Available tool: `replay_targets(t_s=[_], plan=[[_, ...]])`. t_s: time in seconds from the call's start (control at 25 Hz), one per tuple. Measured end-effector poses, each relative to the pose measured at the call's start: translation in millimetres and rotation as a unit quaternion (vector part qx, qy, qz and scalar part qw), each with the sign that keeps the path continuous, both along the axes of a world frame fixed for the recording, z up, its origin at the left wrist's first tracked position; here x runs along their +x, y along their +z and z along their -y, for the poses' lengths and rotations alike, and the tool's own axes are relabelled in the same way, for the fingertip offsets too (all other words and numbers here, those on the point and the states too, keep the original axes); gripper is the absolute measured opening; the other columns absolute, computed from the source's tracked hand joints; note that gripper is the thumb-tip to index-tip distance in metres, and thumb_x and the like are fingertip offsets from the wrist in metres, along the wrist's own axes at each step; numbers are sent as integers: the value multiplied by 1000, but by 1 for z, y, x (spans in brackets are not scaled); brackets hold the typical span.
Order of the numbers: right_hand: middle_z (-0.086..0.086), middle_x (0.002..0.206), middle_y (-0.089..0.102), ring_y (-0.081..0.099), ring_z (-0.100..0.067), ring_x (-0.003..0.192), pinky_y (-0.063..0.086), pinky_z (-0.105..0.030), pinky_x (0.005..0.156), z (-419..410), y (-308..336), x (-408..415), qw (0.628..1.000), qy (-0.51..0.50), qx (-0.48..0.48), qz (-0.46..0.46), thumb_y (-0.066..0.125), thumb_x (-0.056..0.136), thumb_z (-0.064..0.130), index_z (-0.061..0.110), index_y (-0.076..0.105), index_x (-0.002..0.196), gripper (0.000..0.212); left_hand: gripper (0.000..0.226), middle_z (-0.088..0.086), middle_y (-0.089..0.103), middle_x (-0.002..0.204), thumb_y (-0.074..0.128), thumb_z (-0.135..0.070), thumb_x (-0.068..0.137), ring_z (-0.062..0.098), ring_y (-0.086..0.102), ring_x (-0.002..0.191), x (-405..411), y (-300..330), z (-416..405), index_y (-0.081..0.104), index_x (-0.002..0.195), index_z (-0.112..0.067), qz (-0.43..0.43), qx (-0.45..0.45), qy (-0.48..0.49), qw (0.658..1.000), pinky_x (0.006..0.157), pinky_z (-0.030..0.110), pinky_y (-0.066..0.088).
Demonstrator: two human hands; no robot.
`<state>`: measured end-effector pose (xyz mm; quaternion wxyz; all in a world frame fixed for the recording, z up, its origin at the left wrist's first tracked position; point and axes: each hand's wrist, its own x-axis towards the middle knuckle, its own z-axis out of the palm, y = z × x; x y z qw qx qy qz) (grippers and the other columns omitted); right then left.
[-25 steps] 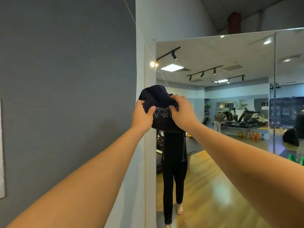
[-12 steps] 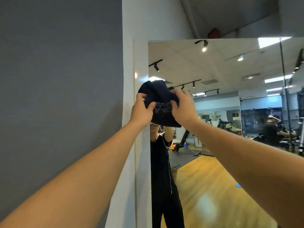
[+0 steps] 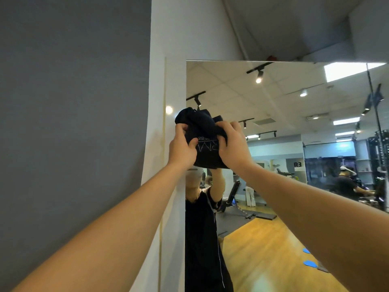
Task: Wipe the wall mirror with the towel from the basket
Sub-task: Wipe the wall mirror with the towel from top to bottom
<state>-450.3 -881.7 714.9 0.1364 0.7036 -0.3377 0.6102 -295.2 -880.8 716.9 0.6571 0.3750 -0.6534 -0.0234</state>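
Grey wall [image 3: 73,102] at left, white pillar [image 3: 168,39], sloped grey ceiling [image 3: 284,24]

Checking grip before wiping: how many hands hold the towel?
2: the left hand grips the dark towel's left side, the right hand its right, by the mirror's left edge.

The wall mirror [image 3: 294,165] fills the right half of the frame, with a wall [image 3: 73,123] to its left. The towel [image 3: 202,131] sits at centre, before the mirror's left edge, held up between the left hand [image 3: 182,148] on its left side and the right hand [image 3: 232,144] on its right.
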Motion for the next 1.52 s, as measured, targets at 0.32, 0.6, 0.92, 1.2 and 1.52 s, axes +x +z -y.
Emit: replay_targets(t_s=[0.32, 0.6, 0.92, 1.2, 1.52], plan=[[-10, 128, 42, 51, -29, 111, 53, -41, 94, 72, 14, 16, 996, 55, -65, -7, 53, 93, -1, 29, 39, 127, 47, 41, 5, 61, 121, 59, -7, 99, 25, 65, 107, 10, 13, 50, 36, 130, -22, -10, -56, 89, 994, 93, 46, 58], [-12, 150, 32, 31, -36, 135, 38, -54, 109, 106, 20, 30, 990, -61, -127, 32, 58, 86, 3, 25, 57, 119, 40, 51, 13, 40, 135, 66, 0, 85, 31, 46, 117, -2, 14, 84, 56, 131, -20, 124, -250, 350, 894, 93, 43, 52], [-13, 167, 21, 21, -34, 152, 21, -50, 121, 132, 30, 30, 967, -158, -189, -57, 41, 100, 33, 21, 24, 161, 65, 69, 4, 16, 171, 38, -33, 97, 27, 5, 159, 19, 33, 111, 22, 162, -16, 296, -220, 374, 851, 126, 50, 19], [-18, 169, 13, 10, -43, 156, 16, -59, 124, 153, 4, 23, 938, -186, -270, -110, 46, 99, 39, 29, 27, 161, 66, 70, 7, 10, 172, 33, -35, 97, 30, -1, 159, 23, 26, 125, 19, 163, -13, 305, -244, 372, 842, 128, 51, 14], [-10, 170, 13, 4, -35, 158, 11, -56, 126, 163, 77, 21, 931, -235, -258, -111, 31, 104, 44, 34, 22, 161, 59, 68, 7, 12, 171, 25, -39, 100, 30, 0, 159, 19, 99, 134, 19, 163, -14, 297, -254, 384, 837, 129, 49, 7]])
